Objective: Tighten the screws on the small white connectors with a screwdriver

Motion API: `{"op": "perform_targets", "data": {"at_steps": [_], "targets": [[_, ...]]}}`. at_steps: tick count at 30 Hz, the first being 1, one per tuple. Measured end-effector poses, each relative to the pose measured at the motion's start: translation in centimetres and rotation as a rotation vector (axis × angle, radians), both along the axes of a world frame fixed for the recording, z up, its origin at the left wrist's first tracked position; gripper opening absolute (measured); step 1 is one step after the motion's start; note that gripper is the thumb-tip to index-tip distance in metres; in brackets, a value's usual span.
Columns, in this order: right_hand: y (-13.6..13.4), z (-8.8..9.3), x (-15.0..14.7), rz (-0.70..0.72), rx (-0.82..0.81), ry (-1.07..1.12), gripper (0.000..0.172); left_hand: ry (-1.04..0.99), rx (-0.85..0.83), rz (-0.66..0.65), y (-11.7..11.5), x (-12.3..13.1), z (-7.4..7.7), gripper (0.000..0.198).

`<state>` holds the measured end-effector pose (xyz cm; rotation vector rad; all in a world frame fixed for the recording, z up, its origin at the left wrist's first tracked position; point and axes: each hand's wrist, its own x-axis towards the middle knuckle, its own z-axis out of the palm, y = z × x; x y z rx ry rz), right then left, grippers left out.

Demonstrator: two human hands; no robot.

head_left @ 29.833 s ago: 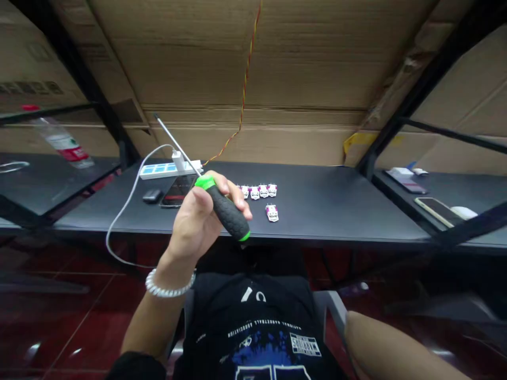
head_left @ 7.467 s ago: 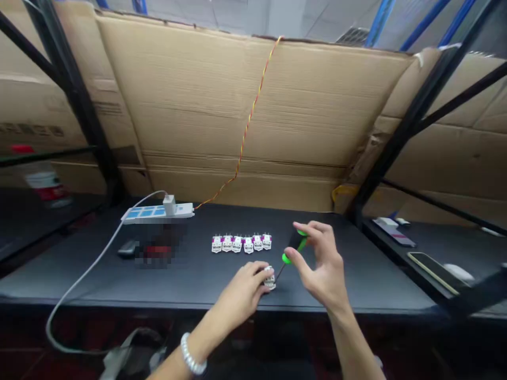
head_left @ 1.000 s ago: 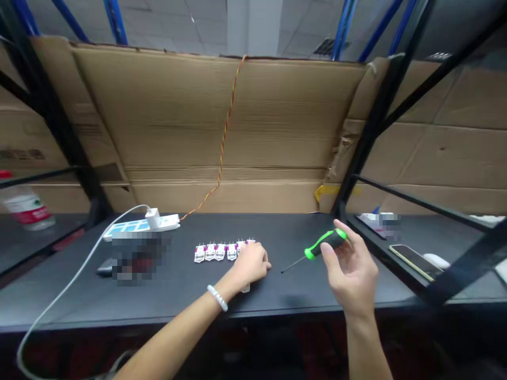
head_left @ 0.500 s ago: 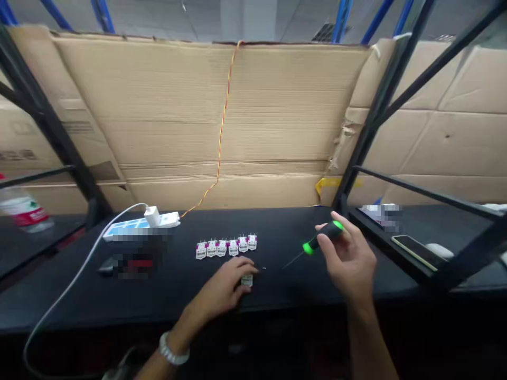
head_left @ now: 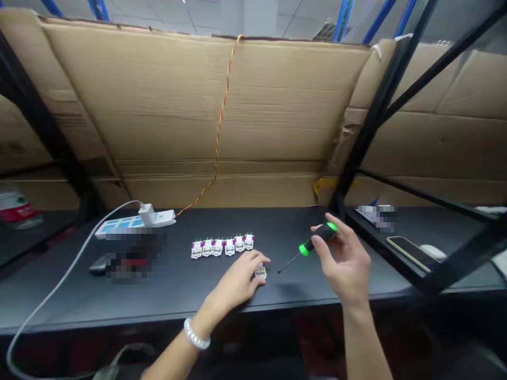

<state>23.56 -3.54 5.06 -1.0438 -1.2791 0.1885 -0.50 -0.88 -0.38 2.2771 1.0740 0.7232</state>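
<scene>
My left hand [head_left: 242, 275] rests on the dark tabletop, its thumb and fingers closed round a small white-and-purple part [head_left: 260, 271]. Held up to the right, my right hand [head_left: 345, 258] grips a black-and-green screwdriver [head_left: 318, 239]. Its thin shaft points down and left, the tip a little right of the small part and not touching it. Behind my left hand, several similar white-and-purple parts [head_left: 218, 247] lie side by side in a row, their thin pins pointing away from me.
A power strip [head_left: 132, 222] with a white plug [head_left: 147, 214] and cable lies at the left. Black rack posts [head_left: 366, 132] flank the tabletop [head_left: 178, 295]. A phone [head_left: 412, 252] lies at right, a bottle [head_left: 18, 211] stands far left. Cardboard [head_left: 166, 105] closes the back.
My left hand has moved right with the small part, which now shows more between its fingers. The screwdriver has shifted slightly left and the camera view has moved a little.
</scene>
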Motion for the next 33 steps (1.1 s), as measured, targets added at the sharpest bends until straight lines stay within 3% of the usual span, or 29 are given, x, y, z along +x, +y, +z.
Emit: {"op": "perform_targets", "data": {"at_steps": [10, 16, 27, 33], "targets": [[-0.1, 0.3, 0.1, -0.002, -0.004, 0.014, 0.054, 0.042, 0.035, -0.002, 0.9, 1.8, -0.4, 0.044], [-0.1, 0.3, 0.3, -0.02, 0.006, 0.017, 0.055, 0.044, 0.015, 0.017, 0.2, 1.1, 0.0, 0.045], [0.7, -1.4, -3.9, 0.275, -0.071, 0.108, 0.055, -0.042, 0.001, 0.029, -2.4, -1.9, -1.5, 0.042], [1.0, -2.4, -5.3, 0.331, -0.063, 0.074, 0.051, -0.049, 0.023, 0.07, -3.2, -2.3, -1.6, 0.044]]}}
